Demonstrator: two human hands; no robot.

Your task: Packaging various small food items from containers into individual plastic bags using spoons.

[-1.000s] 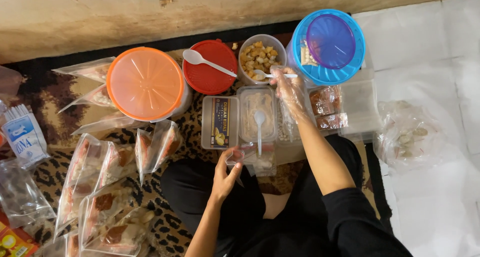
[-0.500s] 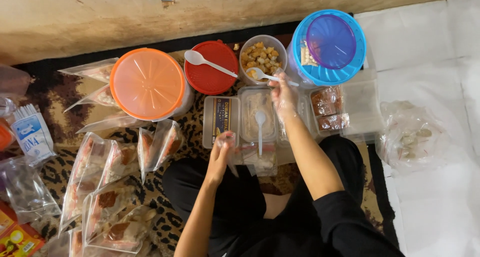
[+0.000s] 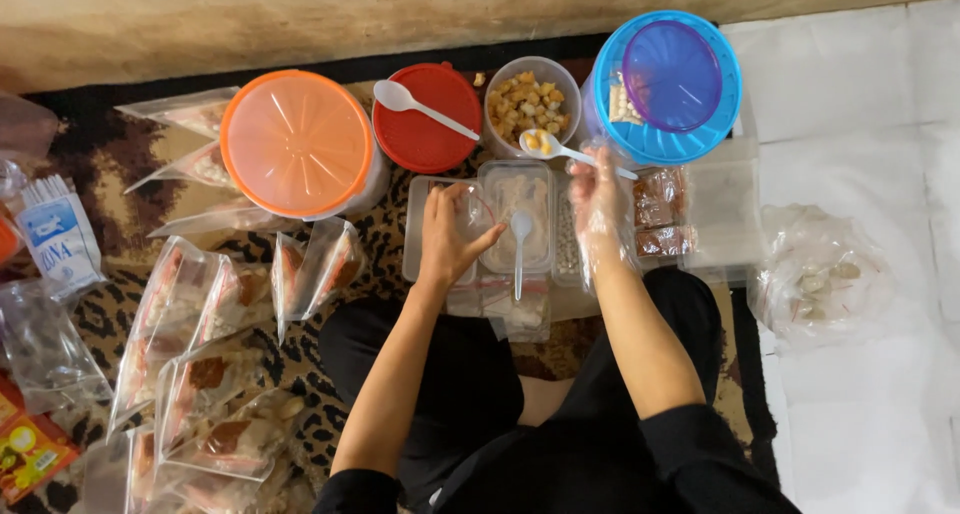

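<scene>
A: What do the hands hold?
B: The right hand, gloved, pinches a white spoon heaped with croutons. The left hand pinches a clear bag open just beside those fingers.
A: Advice?
B: Probably keep the spoon level and the bag wide.

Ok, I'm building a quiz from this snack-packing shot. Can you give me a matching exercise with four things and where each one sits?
Things:
1. right hand
2. left hand
3. white spoon
4. orange lid

Places:
a. lying on the red lid
b. on the big tub at left
c. holding a loaded spoon by the crouton tub
d. on a clear zip bag

Pairs: 1-c, 2-d, 3-a, 4-b
</scene>
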